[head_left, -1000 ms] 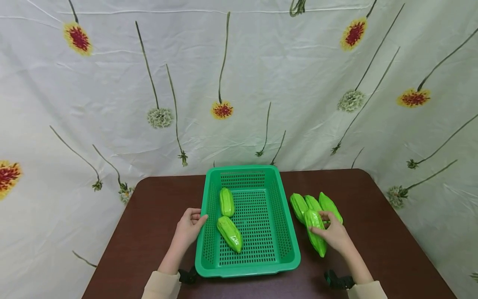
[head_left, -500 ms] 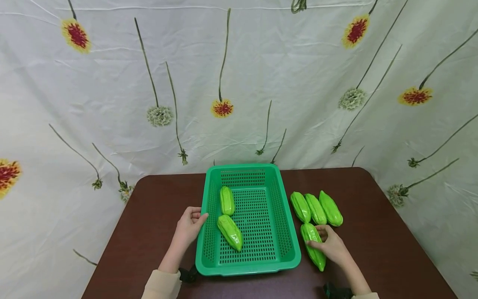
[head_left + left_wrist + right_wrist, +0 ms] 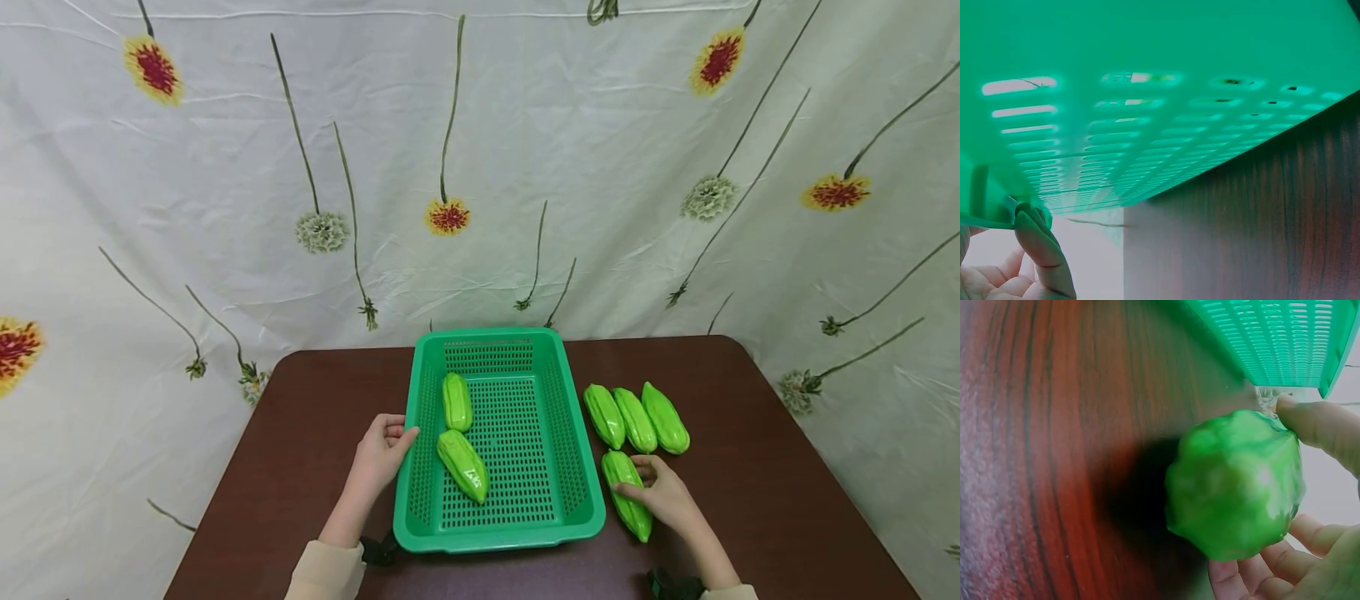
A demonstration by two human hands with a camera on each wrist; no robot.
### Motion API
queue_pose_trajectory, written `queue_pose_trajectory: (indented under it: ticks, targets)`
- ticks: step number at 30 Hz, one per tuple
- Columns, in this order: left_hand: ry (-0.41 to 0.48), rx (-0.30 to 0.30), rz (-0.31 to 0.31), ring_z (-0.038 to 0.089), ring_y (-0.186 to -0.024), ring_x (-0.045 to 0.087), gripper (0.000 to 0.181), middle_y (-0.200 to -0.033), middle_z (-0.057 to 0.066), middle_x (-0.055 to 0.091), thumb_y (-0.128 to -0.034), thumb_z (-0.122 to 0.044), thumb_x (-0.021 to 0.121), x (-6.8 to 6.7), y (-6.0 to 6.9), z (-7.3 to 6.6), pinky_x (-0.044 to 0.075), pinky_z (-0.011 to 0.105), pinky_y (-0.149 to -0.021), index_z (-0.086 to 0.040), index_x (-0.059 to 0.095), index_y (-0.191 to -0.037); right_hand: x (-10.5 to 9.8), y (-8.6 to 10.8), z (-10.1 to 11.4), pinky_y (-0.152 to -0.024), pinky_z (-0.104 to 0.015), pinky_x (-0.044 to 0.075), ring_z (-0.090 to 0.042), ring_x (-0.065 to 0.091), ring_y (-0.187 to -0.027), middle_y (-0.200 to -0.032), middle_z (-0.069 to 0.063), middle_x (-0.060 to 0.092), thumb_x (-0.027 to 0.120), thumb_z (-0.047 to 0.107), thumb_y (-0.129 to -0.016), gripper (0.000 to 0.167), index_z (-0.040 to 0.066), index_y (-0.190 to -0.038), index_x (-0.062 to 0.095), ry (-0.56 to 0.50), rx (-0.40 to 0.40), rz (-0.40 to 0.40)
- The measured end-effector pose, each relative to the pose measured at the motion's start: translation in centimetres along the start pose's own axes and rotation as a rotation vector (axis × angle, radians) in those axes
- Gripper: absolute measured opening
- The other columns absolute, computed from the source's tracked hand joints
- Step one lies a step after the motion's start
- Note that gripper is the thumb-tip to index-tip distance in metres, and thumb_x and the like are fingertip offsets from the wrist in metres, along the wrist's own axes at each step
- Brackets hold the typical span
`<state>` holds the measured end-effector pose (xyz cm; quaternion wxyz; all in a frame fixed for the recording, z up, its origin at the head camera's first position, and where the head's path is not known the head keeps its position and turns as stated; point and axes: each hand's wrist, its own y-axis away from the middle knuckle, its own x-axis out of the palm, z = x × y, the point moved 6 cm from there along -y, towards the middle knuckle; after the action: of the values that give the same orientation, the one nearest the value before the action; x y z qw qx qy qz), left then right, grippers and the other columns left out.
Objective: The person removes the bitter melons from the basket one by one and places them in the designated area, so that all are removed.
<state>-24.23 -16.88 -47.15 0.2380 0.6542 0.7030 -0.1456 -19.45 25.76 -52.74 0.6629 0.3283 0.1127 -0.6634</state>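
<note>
A green plastic basket [image 3: 517, 542] with slotted walls stands mid-table. My left hand [image 3: 381, 454] pinches its left rim, the thumb over the edge; the left wrist view shows fingers [image 3: 1044, 253] under the rim. Inside lie two ridged bright green bitter gourds, an upper one [image 3: 457, 402] and a lower one [image 3: 462, 467], along the left side. To the right of the basket, my right hand [image 3: 663, 496] grips another bitter gourd [image 3: 626, 492] between thumb and fingers. In the right wrist view this gourd [image 3: 1235, 487] is seen end-on, with a dark shadow beside it.
Behind the right hand, three more bitter gourds lie side by side: a left one [image 3: 604, 415], a middle one [image 3: 636, 420] and a right one [image 3: 664, 418]. The dark wooden table [image 3: 322, 400] ends at a floral cloth [image 3: 495, 150] hanging behind it.
My right hand has drawn the gripped bitter gourd toward the front of the table, away from the other three. It has moved only slightly lately. My left hand stays on the basket rim.
</note>
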Motion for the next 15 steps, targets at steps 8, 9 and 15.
queue_pose_trajectory:
  ticks: [8, 9, 15]
  targets:
    - [0.005, -0.001, 0.004, 0.027, -0.092, 0.062, 0.037, -0.106, 0.019, 0.060, -0.0979, -0.019, 0.063, 0.06, -0.09, -0.05, 0.050, 0.033, -0.070, 0.004, 0.053, -0.124, 0.02, 0.05, -0.17, -0.080, -0.043, 0.053, -0.036, 0.062, -0.106, -0.118, -0.025, 0.062, 0.077, 0.035, -0.084, 0.070, -0.006, -0.134, 0.050, 0.002, 0.016, 0.002]
    - [0.007, -0.002, 0.005, 0.027, -0.092, 0.062, 0.037, -0.106, 0.019, 0.060, -0.0979, -0.019, 0.063, 0.06, -0.09, -0.04, 0.050, 0.033, -0.070, 0.004, 0.052, -0.124, 0.04, 0.07, -0.17, -0.080, -0.043, 0.053, -0.036, 0.062, -0.106, -0.119, -0.025, 0.062, 0.077, 0.036, -0.084, 0.070, -0.006, -0.134, 0.050, 0.001, 0.017, 0.002]
    - [0.007, 0.000, 0.009, 0.027, -0.092, 0.062, 0.037, -0.106, 0.019, 0.060, -0.0980, -0.020, 0.062, 0.09, -0.09, 0.00, 0.050, 0.032, -0.070, 0.005, 0.052, -0.125, 0.02, 0.10, -0.21, -0.082, -0.044, 0.053, -0.036, 0.062, -0.107, -0.119, -0.025, 0.061, 0.076, 0.037, -0.084, 0.070, -0.005, -0.134, 0.050, 0.006, 0.016, -0.003]
